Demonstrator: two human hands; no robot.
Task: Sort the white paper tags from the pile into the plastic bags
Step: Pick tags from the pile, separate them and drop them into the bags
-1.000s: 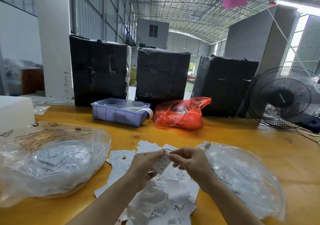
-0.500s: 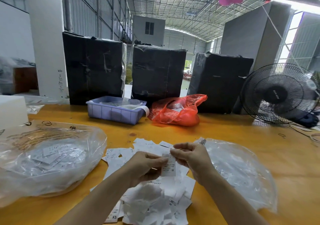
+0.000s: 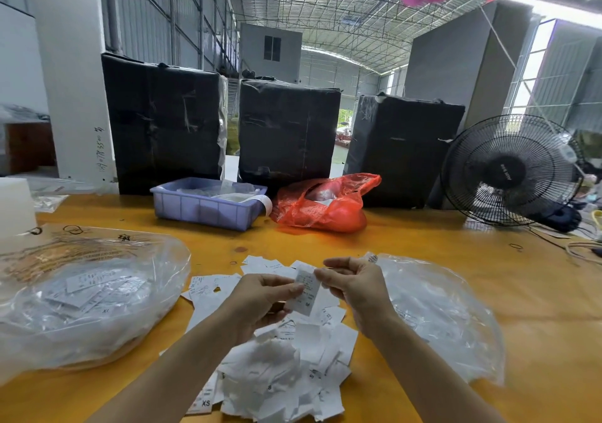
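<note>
1. One tag (image 3: 306,292) now hangs upright between both hands, lower centre of frame. A second ago it lay tilted and half hidden between the fingertips; half a second ago it was already turning vertical.
2. Left hand (image 3: 260,302): thumb and fingers pinch the tag's left edge. Right hand (image 3: 353,287): fingers pinch its upper right corner.
3. Printed face is toward the camera; the bottom letter looks like an "M", though it is small and soft.
4. Judgement: the size is being read, so this tag is singled out but not yet bagged.
5. The pile (image 3: 280,367) sits on the counter (image 3: 537,308) beneath the hands, still large.
6. The left bag (image 3: 88,295), at the frame's left, holds tags; the right bag (image 3: 436,312) lies just beside the right wrist.
7. Neither bag has shifted against the earlier views.
</note>
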